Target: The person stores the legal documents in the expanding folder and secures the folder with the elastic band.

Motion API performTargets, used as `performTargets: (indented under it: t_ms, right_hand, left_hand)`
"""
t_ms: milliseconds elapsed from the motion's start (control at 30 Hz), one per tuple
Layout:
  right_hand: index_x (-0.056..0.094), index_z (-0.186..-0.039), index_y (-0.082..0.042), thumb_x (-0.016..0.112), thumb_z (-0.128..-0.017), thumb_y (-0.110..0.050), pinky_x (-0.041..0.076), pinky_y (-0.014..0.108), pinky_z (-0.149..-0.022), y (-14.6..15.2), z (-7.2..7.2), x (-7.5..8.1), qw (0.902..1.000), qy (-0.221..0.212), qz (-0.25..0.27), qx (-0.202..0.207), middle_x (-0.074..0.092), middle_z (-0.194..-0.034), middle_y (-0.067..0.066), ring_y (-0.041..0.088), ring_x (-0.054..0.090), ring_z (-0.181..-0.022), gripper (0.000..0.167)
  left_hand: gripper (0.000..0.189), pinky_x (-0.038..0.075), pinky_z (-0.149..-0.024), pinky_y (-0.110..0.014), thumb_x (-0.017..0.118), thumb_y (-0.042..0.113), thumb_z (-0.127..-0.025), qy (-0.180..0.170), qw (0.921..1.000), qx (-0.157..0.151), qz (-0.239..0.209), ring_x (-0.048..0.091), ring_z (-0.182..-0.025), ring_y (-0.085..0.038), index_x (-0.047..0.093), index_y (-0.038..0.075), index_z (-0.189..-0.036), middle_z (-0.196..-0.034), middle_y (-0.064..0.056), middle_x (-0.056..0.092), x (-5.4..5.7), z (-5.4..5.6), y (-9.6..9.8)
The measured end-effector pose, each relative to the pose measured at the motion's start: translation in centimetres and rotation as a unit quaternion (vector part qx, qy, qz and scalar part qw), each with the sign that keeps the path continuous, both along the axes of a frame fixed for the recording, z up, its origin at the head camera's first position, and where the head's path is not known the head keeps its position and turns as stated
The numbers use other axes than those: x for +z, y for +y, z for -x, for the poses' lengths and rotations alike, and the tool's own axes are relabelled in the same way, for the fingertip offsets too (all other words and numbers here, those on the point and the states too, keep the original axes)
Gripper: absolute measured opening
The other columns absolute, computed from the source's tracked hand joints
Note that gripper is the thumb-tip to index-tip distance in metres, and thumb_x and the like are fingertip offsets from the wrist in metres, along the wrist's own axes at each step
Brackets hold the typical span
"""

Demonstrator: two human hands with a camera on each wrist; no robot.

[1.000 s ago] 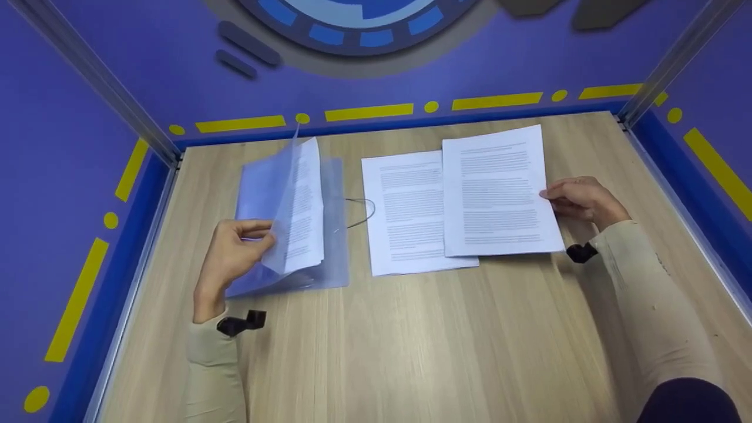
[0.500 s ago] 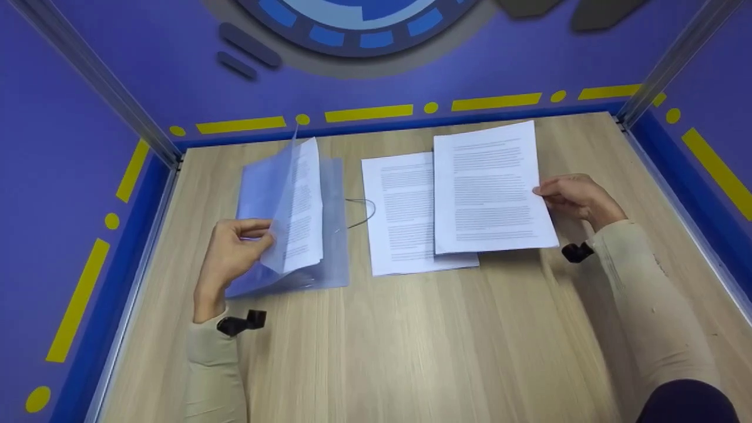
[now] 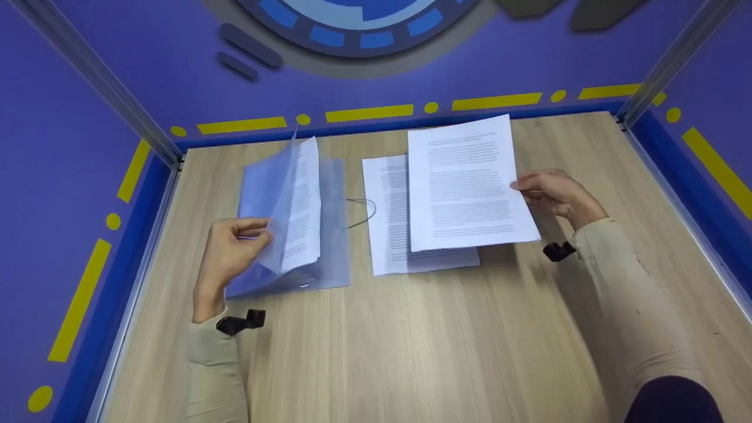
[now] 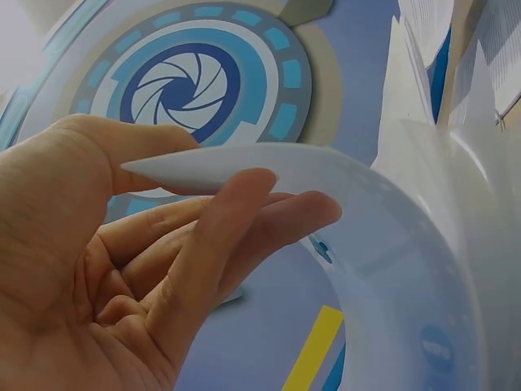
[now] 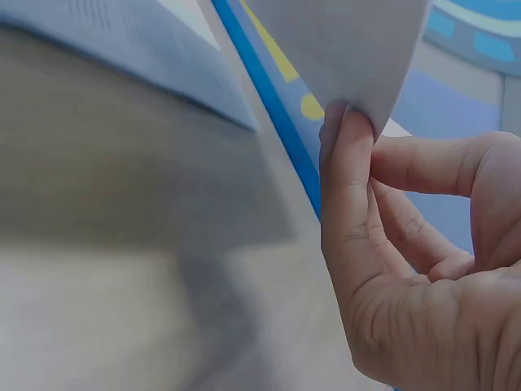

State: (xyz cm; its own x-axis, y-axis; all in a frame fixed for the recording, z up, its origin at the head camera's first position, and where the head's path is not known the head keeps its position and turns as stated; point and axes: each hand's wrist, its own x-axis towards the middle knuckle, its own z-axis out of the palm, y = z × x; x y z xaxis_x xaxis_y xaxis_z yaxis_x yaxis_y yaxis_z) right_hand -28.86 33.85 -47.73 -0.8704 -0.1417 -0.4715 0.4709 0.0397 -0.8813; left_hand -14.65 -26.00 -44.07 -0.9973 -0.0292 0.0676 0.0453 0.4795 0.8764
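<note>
Got my left hand (image 3: 230, 252) pinching the folder cover (image 3: 283, 211) tilted up; right hand (image 3: 558, 192) pinches a page (image 3: 464, 182) by its edge, so print's uncovered.

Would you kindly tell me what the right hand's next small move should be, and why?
Probably ease the raised printed paper leftward to the folder: the right hand pinches its right edge above the lower paper, while the left hand holds the clear cover lifted.

Folder (image 3: 333, 235), paper (image 3: 385, 217) on wood-grain table (image 3: 411, 341)
</note>
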Motion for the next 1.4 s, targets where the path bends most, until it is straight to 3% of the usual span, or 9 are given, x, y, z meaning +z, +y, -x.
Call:
performTargets:
  t_ms: [133,267,367,733,1067,1400]
  right_hand:
    - [0.081,-0.106,-0.008,0.076,-0.099,-0.006,0.064,0.028,-0.075,-1.4,0.2,0.0,0.9994,-0.004,0.035,-0.001,0.082,-0.102,0.007,0.018,0.08,-0.091,0.009]
    - [0.08,-0.108,-0.005,0.076,-0.099,-0.006,0.063,0.027,-0.074,-2.7,0.4,-0.1,0.9991,0.002,0.042,-0.003,0.082,-0.102,0.008,0.018,0.079,-0.09,0.01]
    - [0.079,-0.109,-0.005,0.076,-0.098,-0.005,0.063,0.027,-0.075,-3.7,0.6,-0.2,0.9992,0.005,0.041,-0.001,0.081,-0.102,0.008,0.017,0.079,-0.09,0.011]
    - [0.075,-0.111,0.0,0.077,-0.097,-0.005,0.064,0.026,-0.076,-7.2,1.0,-0.5,0.9987,0.013,0.048,0.008,0.08,-0.102,0.01,0.017,0.079,-0.09,0.015]
    - [0.076,-0.102,0.0,0.077,-0.097,-0.003,0.063,0.025,-0.072,-10.5,1.3,-0.6,0.9979,0.005,0.062,0.017,0.08,-0.096,0.009,0.016,0.079,-0.085,0.006]
    - [0.075,-0.104,-0.003,0.073,-0.097,-0.001,0.062,0.022,-0.072,-13.3,1.6,-0.9,0.9977,0.01,0.055,0.037,0.079,-0.092,0.004,0.012,0.077,-0.083,0.007]
  left_hand:
    - [0.029,0.058,-0.073,-0.015,0.072,0.002,-0.094,-0.006,0.9999,0.002,0.009,0.074,-0.091,-0.011,0.078,-0.005,-0.121,-0.117,-0.028,0.076,0.1,0.0,-0.1]
    - [0.03,0.058,-0.075,-0.015,0.07,0.002,-0.095,-0.015,0.9998,0.005,0.012,0.076,-0.101,-0.027,0.078,-0.003,-0.123,-0.12,-0.027,0.076,0.2,-0.1,-0.1]
    - [0.03,0.059,-0.075,-0.016,0.07,0.003,-0.095,-0.024,0.9997,0.003,0.006,0.075,-0.103,-0.031,0.078,-0.003,-0.124,-0.121,-0.027,0.076,0.3,-0.1,-0.2]
    - [0.031,0.059,-0.071,-0.017,0.072,0.002,-0.094,-0.023,0.9997,-0.001,-0.004,0.072,-0.086,-0.003,0.077,-0.006,-0.124,-0.119,-0.03,0.075,0.2,-0.1,-0.2]
    - [0.03,0.059,-0.072,-0.016,0.071,0.0,-0.094,-0.016,0.9998,0.007,-0.009,0.072,-0.082,0.002,0.077,-0.008,-0.122,-0.116,-0.031,0.076,0.4,-0.1,-0.2]
    - [0.028,0.059,-0.07,-0.017,0.07,-0.002,-0.095,-0.01,0.9998,-0.001,-0.017,0.072,-0.078,0.001,0.077,-0.009,-0.121,-0.115,-0.034,0.075,0.4,-0.2,-0.4]
